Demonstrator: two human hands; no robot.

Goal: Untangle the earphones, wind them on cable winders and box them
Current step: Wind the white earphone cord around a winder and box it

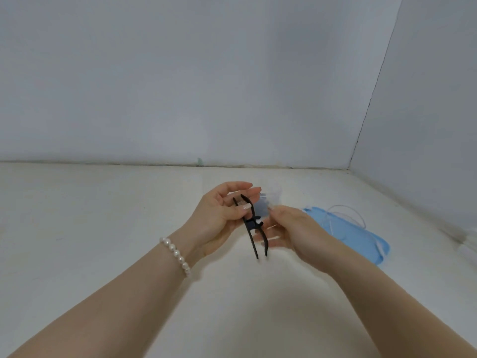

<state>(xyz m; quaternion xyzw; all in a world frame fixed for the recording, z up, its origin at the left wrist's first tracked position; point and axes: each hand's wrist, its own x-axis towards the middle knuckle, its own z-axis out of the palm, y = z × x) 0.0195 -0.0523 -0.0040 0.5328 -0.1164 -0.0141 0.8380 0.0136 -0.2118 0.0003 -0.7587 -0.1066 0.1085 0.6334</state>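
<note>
A black cable winder, flat with forked prongs at both ends, stands upright between my hands above the white table. My left hand pinches its upper half with thumb and fingers. My right hand is just right of it, fingers bent towards its middle; whether they grip it I cannot tell. A small pale blue piece shows blurred between the hands. A white earphone cable lies looped on a light blue flat thing to the right.
The white table meets a grey wall at the back and another on the right. A small white object lies at the right edge by the wall. A pearl bracelet circles my left wrist.
</note>
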